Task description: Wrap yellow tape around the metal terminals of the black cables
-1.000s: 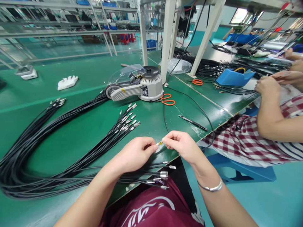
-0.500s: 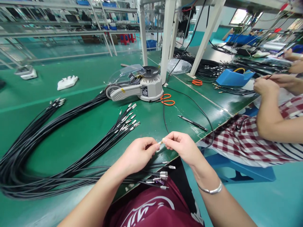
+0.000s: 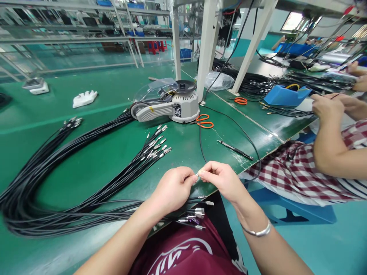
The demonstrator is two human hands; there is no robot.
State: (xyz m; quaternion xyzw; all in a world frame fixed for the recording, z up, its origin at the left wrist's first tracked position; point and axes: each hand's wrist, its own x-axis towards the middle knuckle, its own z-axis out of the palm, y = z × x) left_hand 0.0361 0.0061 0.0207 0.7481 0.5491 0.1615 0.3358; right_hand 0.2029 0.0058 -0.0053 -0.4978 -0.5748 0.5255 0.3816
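Close to the table's front edge, my left hand [image 3: 178, 187] pinches a small metal cable connector [image 3: 197, 175] between thumb and forefinger. Thumb and forefinger of my right hand [image 3: 219, 176] close on its other end, so the fingertips of both hands nearly meet. Most of the connector is hidden by the fingers. Under my left wrist lie several black cables with silver metal ends [image 3: 199, 211]. A larger bundle of black cables [image 3: 31, 183] curves across the table to the left, its metal tips [image 3: 156, 147] fanned out beyond my left hand.
A grey tape dispenser [image 3: 183, 109] stands mid-table, with orange-handled scissors [image 3: 205, 121] beside it. A black craft knife [image 3: 235, 150] lies right of my hands. A white glove [image 3: 85, 99] rests at the back left. At the right sits a co-worker [image 3: 329, 145] near a blue holder [image 3: 286, 95].
My fingertips have come closer together around the connector, and less of it shows. The whole view has shifted slightly.
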